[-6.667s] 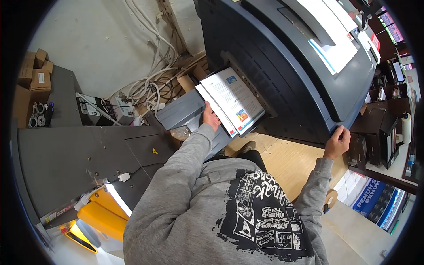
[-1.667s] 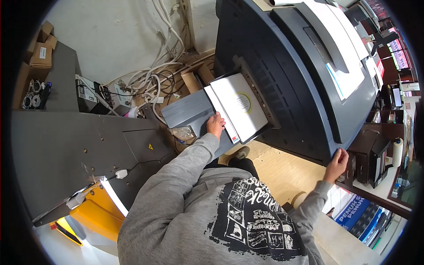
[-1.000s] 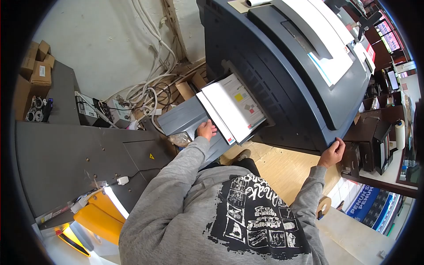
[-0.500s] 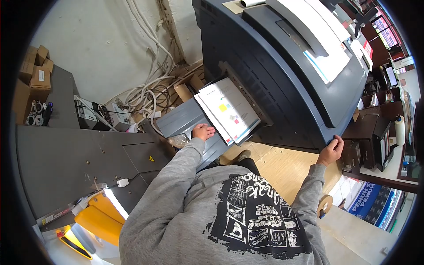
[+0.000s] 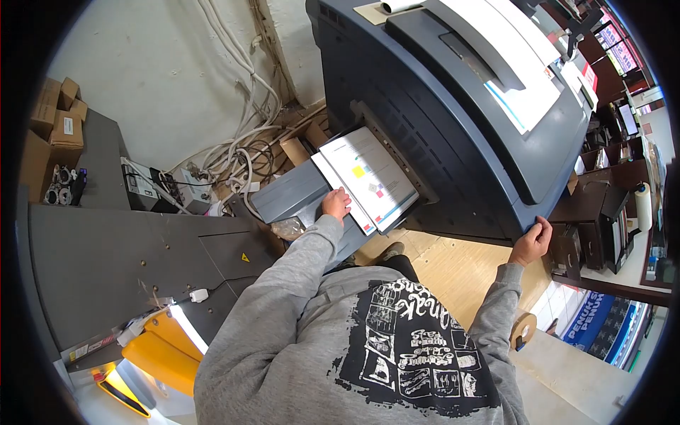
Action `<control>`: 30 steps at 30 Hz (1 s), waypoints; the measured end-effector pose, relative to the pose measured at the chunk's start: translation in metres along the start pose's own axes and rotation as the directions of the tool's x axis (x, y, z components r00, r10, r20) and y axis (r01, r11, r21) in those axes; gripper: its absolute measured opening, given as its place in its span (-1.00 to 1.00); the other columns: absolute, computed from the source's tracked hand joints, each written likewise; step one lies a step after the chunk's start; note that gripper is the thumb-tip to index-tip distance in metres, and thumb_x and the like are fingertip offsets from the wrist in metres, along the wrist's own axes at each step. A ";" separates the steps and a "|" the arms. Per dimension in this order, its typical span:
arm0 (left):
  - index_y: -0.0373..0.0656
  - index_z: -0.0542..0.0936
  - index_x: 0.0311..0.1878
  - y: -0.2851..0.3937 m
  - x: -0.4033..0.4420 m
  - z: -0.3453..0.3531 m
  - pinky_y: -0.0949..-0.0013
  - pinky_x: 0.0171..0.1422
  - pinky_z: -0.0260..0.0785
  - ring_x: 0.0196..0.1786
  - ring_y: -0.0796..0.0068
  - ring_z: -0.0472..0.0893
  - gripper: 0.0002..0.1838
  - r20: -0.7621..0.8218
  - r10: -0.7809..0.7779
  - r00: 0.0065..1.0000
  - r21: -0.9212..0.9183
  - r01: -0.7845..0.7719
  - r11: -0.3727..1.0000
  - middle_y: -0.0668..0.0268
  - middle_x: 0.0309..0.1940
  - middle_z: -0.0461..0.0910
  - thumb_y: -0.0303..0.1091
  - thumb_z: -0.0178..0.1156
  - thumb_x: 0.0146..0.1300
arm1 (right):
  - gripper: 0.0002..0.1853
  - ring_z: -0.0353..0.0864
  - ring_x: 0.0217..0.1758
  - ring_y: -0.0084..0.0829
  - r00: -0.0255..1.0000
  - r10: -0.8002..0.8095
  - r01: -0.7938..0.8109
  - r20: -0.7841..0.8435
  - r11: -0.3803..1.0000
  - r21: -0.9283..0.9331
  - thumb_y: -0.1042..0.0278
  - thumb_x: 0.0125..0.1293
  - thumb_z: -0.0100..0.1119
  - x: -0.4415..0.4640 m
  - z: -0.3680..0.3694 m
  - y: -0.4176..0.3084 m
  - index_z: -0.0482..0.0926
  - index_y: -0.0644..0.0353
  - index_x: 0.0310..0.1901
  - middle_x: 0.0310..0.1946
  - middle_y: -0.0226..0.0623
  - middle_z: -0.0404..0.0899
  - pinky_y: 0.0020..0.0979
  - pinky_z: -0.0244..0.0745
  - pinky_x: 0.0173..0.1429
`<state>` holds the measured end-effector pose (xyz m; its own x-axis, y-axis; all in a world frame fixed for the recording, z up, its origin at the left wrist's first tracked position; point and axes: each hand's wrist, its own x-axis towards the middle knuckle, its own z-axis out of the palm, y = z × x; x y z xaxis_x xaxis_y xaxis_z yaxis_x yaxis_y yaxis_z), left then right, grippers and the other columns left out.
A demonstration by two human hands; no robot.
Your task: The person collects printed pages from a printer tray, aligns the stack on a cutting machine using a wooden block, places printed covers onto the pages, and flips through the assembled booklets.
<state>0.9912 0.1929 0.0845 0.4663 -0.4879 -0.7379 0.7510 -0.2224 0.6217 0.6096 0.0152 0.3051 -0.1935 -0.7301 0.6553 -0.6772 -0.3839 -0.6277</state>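
A stack of printed sheets (image 5: 365,166), with coloured squares and blue and red marks, lies on a grey output tray (image 5: 280,195) at the side of a large dark printer (image 5: 453,177). My left hand (image 5: 337,205) is at the stack's near-left edge, its fingers bent and pressed together against the paper margin. Whether the thumb goes under the sheets is hidden. Over on the right, my right hand (image 5: 533,242) has its fingers curled round the printer's lower corner. More paper (image 5: 528,103) rests on the printer's top.
White cables (image 5: 241,134) tangle on the floor by the wall. A clear plastic bag (image 5: 288,228) sits under the tray's edge. To the left stands a grey machine cabinet (image 5: 142,244) with a yellow part (image 5: 166,347). Cardboard boxes (image 5: 64,131) are stacked far left.
My left hand has moved up and right, from lying flat with fingers stretched over the tray to bent fingers at the sheets' edge. My right hand stays on the printer's corner.
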 end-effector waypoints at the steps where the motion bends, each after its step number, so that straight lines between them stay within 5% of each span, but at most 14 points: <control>1: -0.27 0.34 0.25 0.001 0.003 0.003 0.23 0.07 0.36 0.07 0.33 0.49 -0.45 0.001 -0.035 0.999 -0.001 0.035 0.999 0.09 0.04 0.48 -0.09 0.08 0.33 | -0.80 0.53 -0.25 -0.40 1.000 0.008 -0.008 0.002 1.000 0.000 0.44 0.27 -0.01 0.000 0.000 -0.001 0.62 0.28 -0.24 -0.32 -0.27 0.60 -0.42 0.42 -0.11; 5: -0.27 0.37 0.22 0.007 0.011 0.018 0.27 0.01 0.35 -0.03 0.34 0.48 -0.43 -0.026 -0.071 0.997 -0.039 0.070 0.997 0.12 -0.01 0.48 0.00 0.08 0.34 | -0.81 0.52 -0.26 -0.42 1.000 0.001 -0.001 0.000 1.000 0.010 0.45 0.27 -0.02 0.000 0.000 0.000 0.62 0.27 -0.25 -0.33 -0.29 0.59 -0.44 0.41 -0.12; 10: -0.25 0.47 0.11 0.016 0.031 0.040 0.24 -0.12 0.32 -0.21 0.38 0.41 -0.49 -0.125 -0.126 0.984 0.109 0.140 0.984 0.15 -0.08 0.48 -0.13 0.23 0.17 | -0.81 0.51 -0.29 -0.44 1.000 -0.014 0.014 -0.007 1.000 0.012 0.46 0.27 -0.02 -0.001 0.000 -0.001 0.61 0.28 -0.25 -0.34 -0.30 0.59 -0.46 0.41 -0.16; 13: -0.47 0.54 0.02 0.016 0.028 0.048 0.27 0.08 0.40 0.03 0.17 0.58 -0.47 -0.230 0.016 0.973 0.207 0.033 0.978 -0.11 -0.02 0.56 -0.21 0.27 0.09 | -0.81 0.50 -0.30 -0.46 1.000 -0.022 0.022 -0.013 1.000 0.008 0.46 0.27 -0.03 0.000 0.000 -0.002 0.61 0.28 -0.26 -0.34 -0.30 0.59 -0.46 0.40 -0.18; 17: -0.50 0.52 0.04 0.021 0.028 0.041 0.26 0.12 0.41 0.05 0.09 0.57 -0.46 -0.235 0.083 0.969 0.336 0.001 0.942 -0.14 0.05 0.53 -0.22 0.25 0.11 | -0.82 0.49 -0.32 -0.47 1.000 -0.014 0.014 -0.011 1.000 0.020 0.47 0.27 -0.03 0.000 0.000 -0.006 0.60 0.29 -0.26 -0.35 -0.31 0.58 -0.47 0.39 -0.19; 19: -0.30 0.45 0.14 0.017 0.037 0.032 0.18 0.18 0.31 0.08 0.22 0.46 -0.45 -0.156 -0.064 0.986 0.192 0.094 0.977 0.07 0.03 0.48 -0.14 0.22 0.16 | -0.82 0.48 -0.33 -0.48 1.000 -0.019 0.020 -0.014 1.000 0.023 0.47 0.28 -0.03 0.000 0.000 -0.006 0.60 0.29 -0.26 -0.36 -0.31 0.58 -0.47 0.38 -0.20; 25: -0.32 0.25 0.31 0.014 0.035 0.014 0.11 0.33 0.24 0.16 0.10 0.42 -0.21 -0.056 -0.129 0.990 -0.072 0.125 0.990 -0.02 0.13 0.40 0.17 0.11 0.26 | -0.82 0.47 -0.34 -0.49 1.000 -0.011 0.012 -0.018 0.999 0.029 0.47 0.28 -0.04 -0.001 0.000 -0.007 0.59 0.30 -0.27 -0.36 -0.33 0.57 -0.48 0.37 -0.20; 30: -0.32 0.18 0.35 0.013 0.025 0.006 0.24 0.12 0.26 -0.02 0.25 0.40 0.03 -0.026 -0.149 0.988 -0.197 0.141 0.970 0.01 0.17 0.35 0.48 -0.02 0.15 | -0.82 0.46 -0.34 -0.49 1.000 -0.006 0.006 -0.013 1.000 0.028 0.48 0.27 -0.04 -0.001 -0.001 -0.006 0.59 0.30 -0.27 -0.37 -0.33 0.57 -0.48 0.37 -0.21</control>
<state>1.0097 0.1733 0.0754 0.3613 -0.4269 -0.8290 0.8865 -0.1185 0.4474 0.6133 0.0189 0.3089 -0.1989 -0.7204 0.6644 -0.6586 -0.4038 -0.6350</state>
